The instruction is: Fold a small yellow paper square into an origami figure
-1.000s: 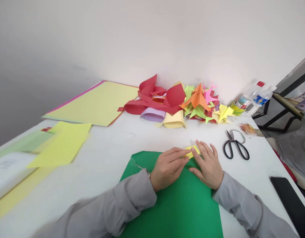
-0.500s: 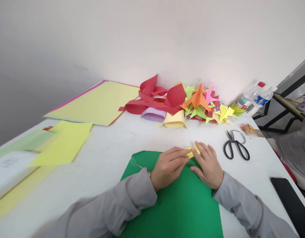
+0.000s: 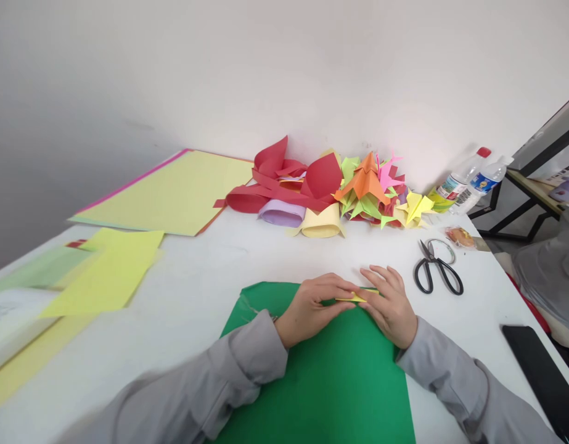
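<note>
One small yellow paper sits between both hands, over the far part of the green sheet; whether it touches the sheet, we can't tell. Just changed: half a second ago it showed a broader face, now we see only a thin strip, and the right hand has its fingers lower around it. We judge that as the paper being tilted or folded narrower, can't say which; either way we'd tag it as mid-shaping, not finished. Left hand: thumb and fingertips clamped on the paper's left part. Right hand: index finger touching the right part, upper fingers spread off it; whether the thumb grips from below, we can't tell. Further out, all apart from the hands: black scissors to the right, two bottles beyond them, a pile of folded paper shapes and red paper loops at the back, a bright yellow sheet to the left, white table under everything
</note>
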The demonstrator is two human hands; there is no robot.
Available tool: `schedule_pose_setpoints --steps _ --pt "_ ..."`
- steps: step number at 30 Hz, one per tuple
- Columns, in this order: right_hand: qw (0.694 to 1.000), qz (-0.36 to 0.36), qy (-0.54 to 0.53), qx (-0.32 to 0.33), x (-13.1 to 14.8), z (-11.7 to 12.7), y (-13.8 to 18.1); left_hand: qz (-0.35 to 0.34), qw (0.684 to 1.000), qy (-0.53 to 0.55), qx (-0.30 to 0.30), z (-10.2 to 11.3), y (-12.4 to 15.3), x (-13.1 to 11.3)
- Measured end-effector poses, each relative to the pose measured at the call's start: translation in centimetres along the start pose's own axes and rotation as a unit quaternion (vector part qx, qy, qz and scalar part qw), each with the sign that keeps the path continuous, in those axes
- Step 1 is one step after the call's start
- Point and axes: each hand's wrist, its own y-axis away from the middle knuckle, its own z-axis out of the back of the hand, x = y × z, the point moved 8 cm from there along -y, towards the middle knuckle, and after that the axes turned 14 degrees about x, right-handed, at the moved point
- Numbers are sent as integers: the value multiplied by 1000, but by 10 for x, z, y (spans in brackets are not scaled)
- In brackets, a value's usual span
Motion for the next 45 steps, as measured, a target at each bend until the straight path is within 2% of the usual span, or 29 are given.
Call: schedule_pose_setpoints --steps 9,24,31,37,45 --pt "999 28 -2 -20 8 6 -1 -32 999 2 5 -3 2 3" --pt "997 49 -25 -50 14 13 -1 -32 999 1 15 -2 0 0" --pt "998 30 -6 -59 12 17 -2 -59 994 -89 28 -5 2 -8" --pt "997 24 -17 -74 11 21 0 -77 988 -116 62 -10 3 -8" --pt "996 18 -12 -88 11 25 2 -85 981 -155 75 -12 4 -11"
